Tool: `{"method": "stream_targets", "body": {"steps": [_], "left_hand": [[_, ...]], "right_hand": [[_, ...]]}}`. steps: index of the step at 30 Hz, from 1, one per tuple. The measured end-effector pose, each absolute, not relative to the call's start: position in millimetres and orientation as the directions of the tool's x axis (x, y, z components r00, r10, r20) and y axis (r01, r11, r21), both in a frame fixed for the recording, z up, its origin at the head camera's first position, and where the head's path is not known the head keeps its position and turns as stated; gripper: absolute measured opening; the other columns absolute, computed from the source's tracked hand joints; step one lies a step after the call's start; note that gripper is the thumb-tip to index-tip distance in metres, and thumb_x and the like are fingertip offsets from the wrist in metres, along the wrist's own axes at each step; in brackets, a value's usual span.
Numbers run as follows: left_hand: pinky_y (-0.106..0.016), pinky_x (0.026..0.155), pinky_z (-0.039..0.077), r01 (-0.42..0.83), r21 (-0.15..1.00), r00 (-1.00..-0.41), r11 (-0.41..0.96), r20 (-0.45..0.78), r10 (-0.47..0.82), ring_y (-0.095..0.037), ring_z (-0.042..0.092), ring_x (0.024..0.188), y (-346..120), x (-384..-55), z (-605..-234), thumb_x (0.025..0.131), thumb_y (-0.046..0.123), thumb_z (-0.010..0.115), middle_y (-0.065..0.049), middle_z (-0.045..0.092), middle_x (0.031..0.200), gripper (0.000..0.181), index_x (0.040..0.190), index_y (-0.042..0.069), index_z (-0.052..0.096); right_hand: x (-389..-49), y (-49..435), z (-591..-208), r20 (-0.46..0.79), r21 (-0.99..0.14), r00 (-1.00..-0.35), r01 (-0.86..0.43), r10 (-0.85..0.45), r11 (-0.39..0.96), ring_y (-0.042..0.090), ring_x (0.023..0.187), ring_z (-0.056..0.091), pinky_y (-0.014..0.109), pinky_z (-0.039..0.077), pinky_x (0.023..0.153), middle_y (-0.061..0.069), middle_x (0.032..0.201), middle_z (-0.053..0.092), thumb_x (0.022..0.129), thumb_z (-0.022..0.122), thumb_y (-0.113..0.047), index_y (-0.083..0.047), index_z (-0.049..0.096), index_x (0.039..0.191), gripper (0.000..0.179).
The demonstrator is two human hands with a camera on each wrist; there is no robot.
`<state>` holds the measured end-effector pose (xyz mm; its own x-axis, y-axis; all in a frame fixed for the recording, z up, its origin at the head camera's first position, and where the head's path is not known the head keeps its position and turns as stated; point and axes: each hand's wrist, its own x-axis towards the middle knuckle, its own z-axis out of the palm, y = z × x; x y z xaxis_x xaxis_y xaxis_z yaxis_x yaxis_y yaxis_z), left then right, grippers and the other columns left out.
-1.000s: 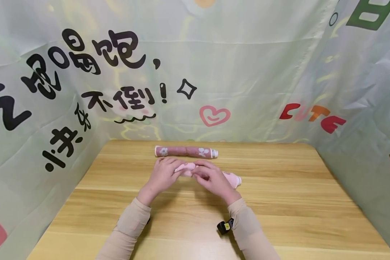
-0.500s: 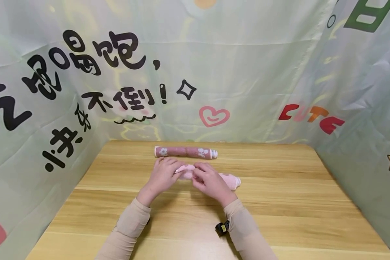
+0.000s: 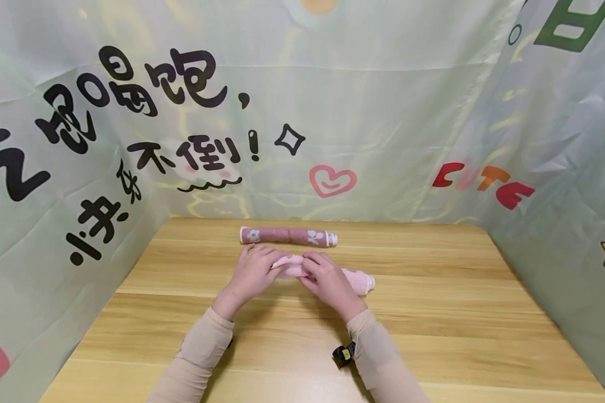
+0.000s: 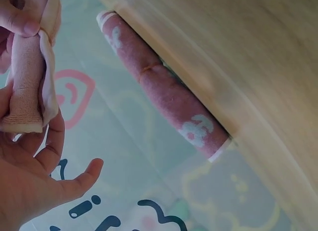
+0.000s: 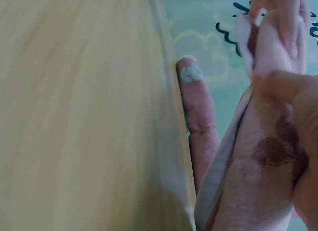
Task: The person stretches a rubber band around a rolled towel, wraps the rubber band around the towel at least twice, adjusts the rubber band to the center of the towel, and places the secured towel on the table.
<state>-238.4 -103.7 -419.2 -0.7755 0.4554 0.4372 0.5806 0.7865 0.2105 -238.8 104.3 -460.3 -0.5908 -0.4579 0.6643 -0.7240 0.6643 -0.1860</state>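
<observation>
A light pink rolled towel (image 3: 291,267) is held crosswise between both hands over the table. My left hand (image 3: 253,270) holds its left end; in the left wrist view some fingers curl round that end (image 4: 25,104). My right hand (image 3: 329,280) pinches the roll near its middle, and the towel's right end (image 3: 360,282) sticks out beyond it. A loose edge flap stands off the roll, and brown patches (image 5: 273,151) show on it in the right wrist view. Behind the hands lies a darker pink rolled towel (image 3: 269,234) with pale flowers and a thin tan band round its middle.
The wooden table (image 3: 459,313) reaches to a printed cloth backdrop (image 3: 383,112) at the back and on both sides. A black wrist camera (image 3: 343,355) is strapped by the right sleeve.
My right hand has shifted slightly left and its fingers have closed in on the light pink towel. The left hand and the darker towel stay where they were.
</observation>
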Motion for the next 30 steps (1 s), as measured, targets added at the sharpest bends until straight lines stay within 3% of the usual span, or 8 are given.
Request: {"method": "stream_targets", "body": {"steps": [4,9,13,17,22,26,30], "left_hand": [[-0.059,0.104,0.035,0.573,0.224,-0.783,0.788,0.434,0.446,-0.024,0.062,0.112,-104.2,-239.2,-418.9,0.093,0.032,0.064,-0.002,0.072,0.113,0.025,0.114,0.020,0.070],[-0.059,0.104,0.035,0.569,0.236,-0.788,0.788,0.430,0.440,-0.024,0.062,0.112,-105.0,-240.2,-417.5,0.094,0.033,0.062,-0.002,0.072,0.114,0.026,0.114,0.020,0.070],[-0.058,0.101,0.039,0.578,0.239,-0.777,0.780,0.453,0.437,-0.025,0.064,0.110,-105.3,-241.1,-417.8,0.093,0.031,0.063,-0.003,0.073,0.111,0.024,0.112,0.018,0.071],[-0.048,0.091,0.049,0.613,0.281,-0.752,0.738,0.492,0.438,-0.024,0.067,0.100,-104.6,-242.9,-419.0,0.093,0.027,0.065,-0.005,0.072,0.104,0.021,0.108,0.014,0.070],[-0.034,0.071,0.050,0.629,0.401,-0.761,0.666,0.492,0.423,-0.016,0.058,0.079,-105.5,-245.0,-419.6,0.095,0.021,0.064,-0.002,0.065,0.093,0.013,0.104,0.012,0.066],[-0.032,0.072,0.048,0.635,0.422,-0.761,0.647,0.485,0.430,-0.014,0.054,0.079,-107.6,-246.4,-418.5,0.096,0.021,0.062,-0.002,0.062,0.096,0.015,0.108,0.013,0.065],[-0.035,0.077,0.051,0.658,0.401,-0.741,0.637,0.495,0.454,-0.016,0.059,0.085,-110.3,-247.7,-417.8,0.096,0.020,0.062,-0.003,0.063,0.101,0.017,0.111,0.014,0.066]], "right_hand": [[-239.1,101.9,-455.1,0.631,-0.255,-0.644,-0.699,-0.433,0.668,0.012,0.079,0.048,0.022,0.045,0.065,-0.001,0.090,0.058,0.073,0.072,0.001,-0.014,0.046,0.075,0.030],[-239.3,101.9,-448.6,0.606,-0.293,-0.676,-0.681,-0.421,0.671,0.011,0.075,0.042,0.022,0.038,0.063,-0.004,0.078,0.044,0.068,0.069,0.006,-0.013,0.044,0.076,0.032],[-239.7,105.1,-445.0,0.588,-0.309,-0.674,-0.699,-0.448,0.645,0.010,0.076,0.043,0.022,0.038,0.063,-0.003,0.079,0.044,0.071,0.067,0.007,-0.012,0.045,0.080,0.031],[-239.8,110.8,-444.3,0.571,-0.356,-0.679,-0.711,-0.461,0.606,0.008,0.073,0.043,0.019,0.040,0.061,-0.002,0.080,0.045,0.077,0.070,0.004,-0.012,0.049,0.087,0.029],[-238.8,114.6,-445.6,0.533,-0.428,-0.720,-0.683,-0.445,0.592,0.011,0.080,0.054,0.025,0.050,0.069,0.001,0.100,0.058,0.082,0.074,-0.006,-0.014,0.055,0.106,0.031],[-237.6,115.6,-446.4,0.506,-0.518,-0.763,-0.642,-0.402,0.566,0.014,0.088,0.059,0.031,0.052,0.076,0.004,0.114,0.062,0.087,0.072,-0.012,-0.015,0.055,0.118,0.036],[-237.5,116.4,-445.1,0.489,-0.592,-0.788,-0.615,-0.375,0.521,0.013,0.085,0.058,0.031,0.050,0.076,0.002,0.106,0.064,0.097,0.059,-0.018,-0.016,0.057,0.120,0.023]]}}
